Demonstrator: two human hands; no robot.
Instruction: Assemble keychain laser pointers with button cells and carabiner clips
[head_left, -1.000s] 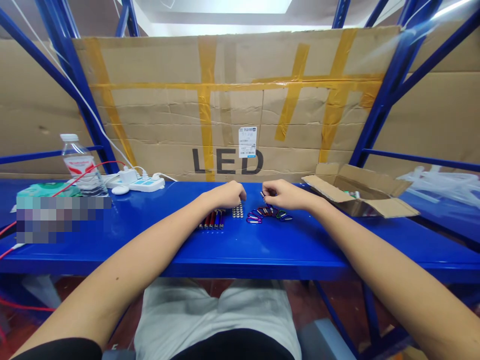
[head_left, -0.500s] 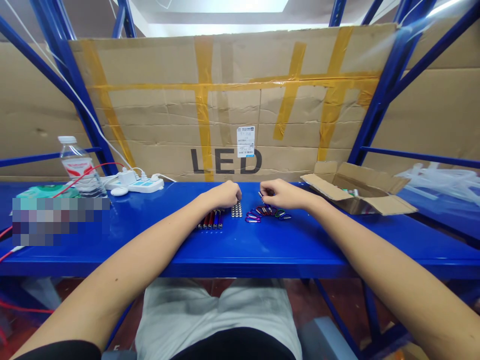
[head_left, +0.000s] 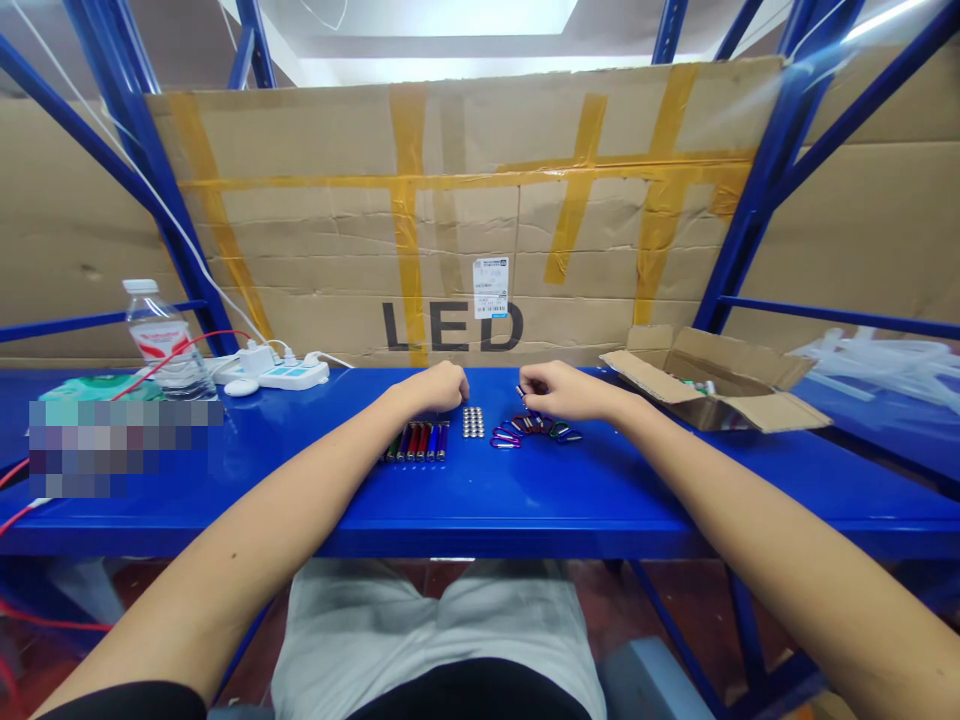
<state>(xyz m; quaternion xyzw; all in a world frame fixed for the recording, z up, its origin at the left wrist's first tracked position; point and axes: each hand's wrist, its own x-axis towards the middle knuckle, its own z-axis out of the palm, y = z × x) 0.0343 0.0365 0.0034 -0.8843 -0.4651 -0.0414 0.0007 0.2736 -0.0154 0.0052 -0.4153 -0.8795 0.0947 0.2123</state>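
On the blue shelf top lie a row of several coloured metal tubes, a small block of silvery button cells and a heap of coloured carabiner clips. My left hand is curled into a loose fist just behind the tubes and left of the cells; what its fingers hold is hidden. My right hand rests behind the clips and pinches a small dark silvery part at its fingertips.
An open cardboard box with small parts stands at the right. At the left are a water bottle, a white power strip with cables and a green packet. A taped cardboard sheet marked LED closes the back. Blue rack posts stand on both sides.
My left hand has drawn back to the left, off the button cells, which now show in full. My right hand has hardly moved.
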